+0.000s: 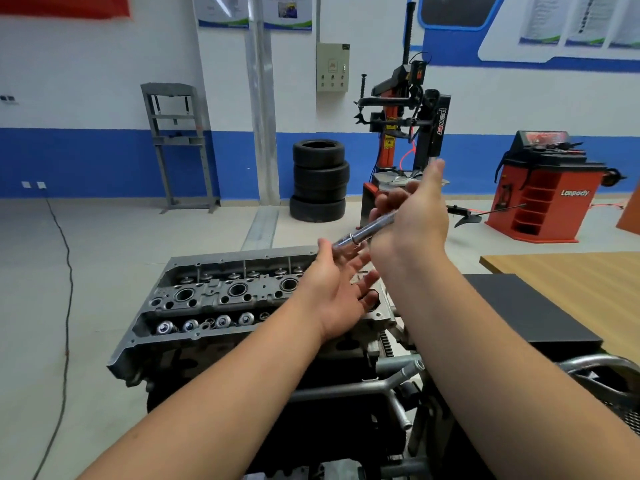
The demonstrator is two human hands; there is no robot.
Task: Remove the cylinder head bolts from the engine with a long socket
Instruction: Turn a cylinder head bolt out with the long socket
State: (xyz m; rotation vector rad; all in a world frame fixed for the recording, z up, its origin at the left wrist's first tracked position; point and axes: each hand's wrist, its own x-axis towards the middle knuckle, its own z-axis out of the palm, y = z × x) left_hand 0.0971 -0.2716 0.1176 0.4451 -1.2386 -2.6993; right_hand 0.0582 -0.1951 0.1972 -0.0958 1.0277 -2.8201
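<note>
The engine's grey cylinder head sits in front of me on a stand, with spark plug wells and valve springs exposed. My right hand grips a long silver socket and holds it tilted above the head's right end. A washer-like ring sits around the socket near its lower end. My left hand is spread palm-up just under the socket's lower tip, with the thumb touching the tip. The right end of the head is hidden behind my hands.
A black mat lies on a wooden table to the right. The metal engine stand frame is below the head. Stacked tyres, a tyre changer, a red wheel balancer and a grey press stand behind. A cable runs along the floor.
</note>
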